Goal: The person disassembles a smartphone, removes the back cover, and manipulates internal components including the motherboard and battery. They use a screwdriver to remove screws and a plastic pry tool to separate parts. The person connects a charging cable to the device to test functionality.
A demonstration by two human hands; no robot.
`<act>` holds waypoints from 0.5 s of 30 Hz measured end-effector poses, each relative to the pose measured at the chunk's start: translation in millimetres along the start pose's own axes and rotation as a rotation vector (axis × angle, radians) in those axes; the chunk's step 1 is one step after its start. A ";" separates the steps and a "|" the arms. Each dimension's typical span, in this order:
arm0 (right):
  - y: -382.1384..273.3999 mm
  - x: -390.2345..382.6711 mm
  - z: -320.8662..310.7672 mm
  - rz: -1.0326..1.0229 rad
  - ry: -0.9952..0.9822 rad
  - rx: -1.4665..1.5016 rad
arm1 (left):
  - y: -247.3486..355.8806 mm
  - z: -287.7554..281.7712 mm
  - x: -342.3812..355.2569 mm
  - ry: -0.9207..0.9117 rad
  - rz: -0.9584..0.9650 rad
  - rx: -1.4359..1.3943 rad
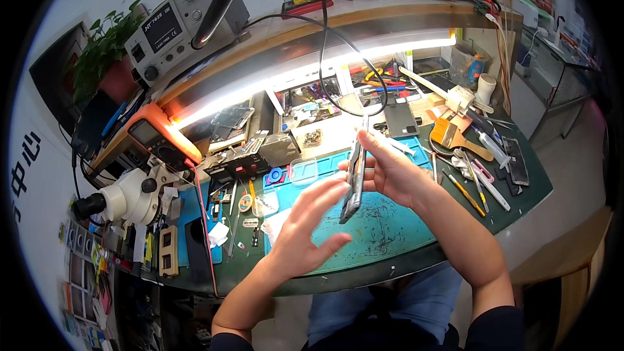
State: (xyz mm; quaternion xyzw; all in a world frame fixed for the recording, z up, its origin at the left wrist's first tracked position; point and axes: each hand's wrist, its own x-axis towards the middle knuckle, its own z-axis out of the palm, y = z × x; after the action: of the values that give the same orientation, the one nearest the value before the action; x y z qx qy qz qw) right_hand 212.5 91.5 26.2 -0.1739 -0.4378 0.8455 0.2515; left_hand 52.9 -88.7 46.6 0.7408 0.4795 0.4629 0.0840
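Note:
A dark smartphone (353, 190) is tilted nearly edge-on above the blue work mat (396, 240). My right hand (395, 164) grips its upper part, thumb along the near edge and fingers behind. Just left of the phone, my left hand (300, 231) is held with fingers stretched and thumb apart, holding nothing. Its fingertips come close to the phone's side; whether they touch it I cannot tell. The phone's screen face is hardly visible at this angle. Behind the hands, a small clear plastic box (303, 170) lies on the mat.
At left stand a white microscope (127, 203) and an orange multimeter (166, 138), its red lead trailing down. To the right lie a wide brush (458, 138), a syringe (492, 149) and another phone (515, 161). A black cable (323, 45) hangs over the bench's middle.

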 end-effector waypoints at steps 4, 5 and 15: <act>-2.7 -6.7 14.9 -0.005 0.135 -0.105 | 5.9 -7.6 9.4 -0.122 0.102 0.134; -1.5 -5.0 13.6 0.025 0.165 -0.134 | 2.8 -10.0 10.0 -0.125 0.097 0.129; 1.8 -6.6 18.1 0.046 0.264 -0.170 | -7.6 -4.0 15.5 -0.016 0.066 0.165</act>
State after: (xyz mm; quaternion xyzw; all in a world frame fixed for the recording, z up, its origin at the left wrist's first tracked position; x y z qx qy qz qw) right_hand 208.1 74.9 35.2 -0.3142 -0.4669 0.7808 0.2715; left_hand 46.7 -73.7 53.9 0.7642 0.4907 0.4185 0.0113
